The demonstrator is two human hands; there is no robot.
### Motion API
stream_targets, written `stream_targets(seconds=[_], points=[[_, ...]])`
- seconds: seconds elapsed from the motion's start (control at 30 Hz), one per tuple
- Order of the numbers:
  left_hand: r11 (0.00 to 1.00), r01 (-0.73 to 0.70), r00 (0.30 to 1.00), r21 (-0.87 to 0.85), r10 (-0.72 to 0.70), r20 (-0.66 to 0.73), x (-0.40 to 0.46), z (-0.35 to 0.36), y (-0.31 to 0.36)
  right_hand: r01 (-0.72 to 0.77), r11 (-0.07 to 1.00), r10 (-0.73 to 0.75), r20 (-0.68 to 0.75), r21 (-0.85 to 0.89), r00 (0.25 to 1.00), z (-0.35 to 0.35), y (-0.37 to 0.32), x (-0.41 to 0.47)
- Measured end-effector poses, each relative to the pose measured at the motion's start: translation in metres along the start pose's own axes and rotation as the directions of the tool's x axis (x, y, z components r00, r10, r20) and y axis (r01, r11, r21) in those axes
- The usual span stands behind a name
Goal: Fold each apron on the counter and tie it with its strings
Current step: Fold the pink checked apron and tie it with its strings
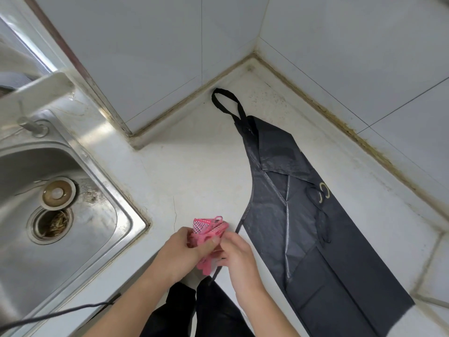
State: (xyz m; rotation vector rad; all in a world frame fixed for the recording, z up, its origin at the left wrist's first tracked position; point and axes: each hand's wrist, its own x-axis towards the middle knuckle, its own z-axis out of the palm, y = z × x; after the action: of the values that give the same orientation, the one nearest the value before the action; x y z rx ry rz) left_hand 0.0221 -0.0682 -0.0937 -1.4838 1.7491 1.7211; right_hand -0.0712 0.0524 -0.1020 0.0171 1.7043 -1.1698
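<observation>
Both hands, left hand (181,254) and right hand (237,254), gripped the folded pink apron (209,231) in their fingers (206,246) above the desk (194,171); the black apron (303,215) lay flat just right of them.

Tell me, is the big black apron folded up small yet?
Not yet. The long black apron lies stretched out on the white counter, folded only lengthwise.

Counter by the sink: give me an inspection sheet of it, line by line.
Surface: white counter, stained along the wall joint.
Job's things: pink apron bundled small in both hands; black apron lying partly folded lengthwise, untied, neck loop toward the corner.
Clutter: nothing seen.
Grippers: left hand and right hand both closed on the pink apron.
Cables: thin black cord across the counter's front edge.
Surroundings: steel sink, drain plug beside the open drain, white tiled walls.
</observation>
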Motion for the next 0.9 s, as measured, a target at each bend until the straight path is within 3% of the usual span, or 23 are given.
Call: stream_targets(seconds=[0.1,0.17,0.23,0.3,0.4,0.53,0.6,0.73,0.9], points=[[0.992,-0.036,0.999,-0.123,0.04,0.034,-0.005,-0.009,0.006,0.158,0.985,-0.147,0.14,-0.073,0.979,-0.004,-0.017,-0.012],[0.956,-0.051,0.998,-0.288,0.059,0.017,-0.014,-0.018,0.011,0.228,0.967,-0.218,0.093,-0.118,0.972,-0.006,-0.024,-0.016],[0.842,-0.024,0.999,-0.539,0.039,0.018,-0.023,-0.022,0.017,0.236,0.96,-0.233,0.037,-0.152,0.972,-0.007,-0.034,-0.02],[0.747,-0.049,0.999,-0.663,0.051,-0.017,-0.034,-0.029,0.026,0.238,0.961,-0.203,0.22,-0.143,0.954,-0.003,-0.047,-0.026],[0.723,-0.148,0.987,-0.675,0.064,-0.148,-0.051,-0.042,0.038,0.278,0.925,-0.15,0.422,-0.261,0.894,0.01,-0.067,-0.042],[0.671,-0.274,0.951,-0.689,0.08,-0.3,-0.08,-0.072,0.043,0.37,0.853,-0.258,0.319,-0.369,0.912,0.029,-0.088,-0.055],[0.635,-0.31,0.932,-0.707,0.057,-0.357,-0.097,-0.092,0.039,0.467,0.787,-0.35,0.331,-0.404,0.876,0.034,-0.097,-0.063],[0.56,-0.404,0.873,-0.723,0.001,-0.487,-0.131,-0.143,0.01,0.486,0.859,-0.348,0.509,-0.163,0.787,0.06,-0.137,-0.097],[0.477,-0.41,0.862,-0.777,-0.074,-0.501,-0.162,-0.203,-0.047,0.461,0.868,-0.434,0.73,0.182,0.529,0.123,-0.182,-0.162]])
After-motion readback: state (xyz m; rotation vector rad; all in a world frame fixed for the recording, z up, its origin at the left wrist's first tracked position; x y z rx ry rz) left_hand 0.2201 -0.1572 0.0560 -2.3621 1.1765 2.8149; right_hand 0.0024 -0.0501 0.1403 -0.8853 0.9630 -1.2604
